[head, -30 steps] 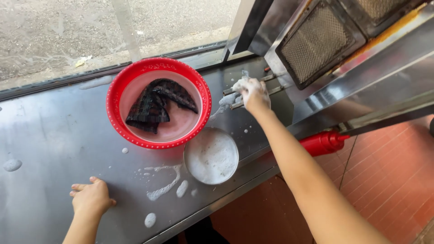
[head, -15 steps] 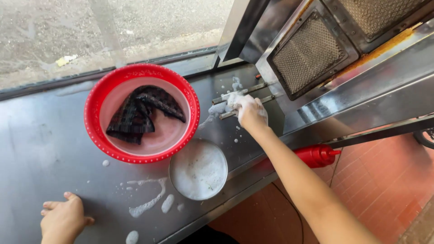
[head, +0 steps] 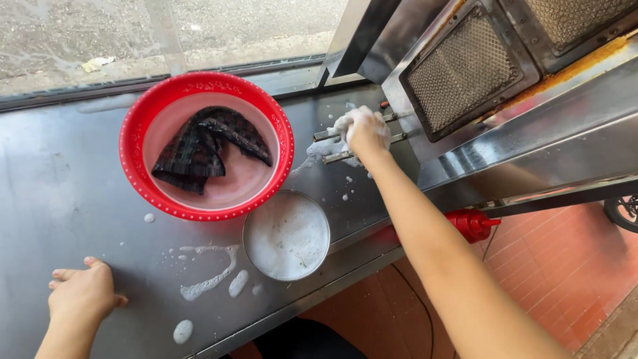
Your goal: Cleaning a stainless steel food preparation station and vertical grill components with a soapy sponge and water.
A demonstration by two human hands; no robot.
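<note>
My right hand [head: 364, 130] is covered in white foam and closed around a soapy pad pressed on two thin metal rods [head: 327, 135] that stick out from a steel grill unit [head: 465, 73]. My left hand [head: 83, 292] rests flat, fingers spread, on the wet steel counter [head: 60, 193] near its front edge. A red plastic basin [head: 206, 146] holds a dark wet cloth [head: 199, 149] in pinkish water. A small round steel bowl [head: 286, 235] full of suds sits just in front of the basin.
Foam patches [head: 206, 279] lie on the counter between my left hand and the bowl. A window pane [head: 166, 33] runs along the back. A red handle [head: 470, 223] projects below the grill unit. Red floor tiles [head: 565, 279] show on the right.
The view has shifted, so the basin and bowl sit further right in frame. My right hand stays on the rods with the foam; my left hand remains planted on the counter.
</note>
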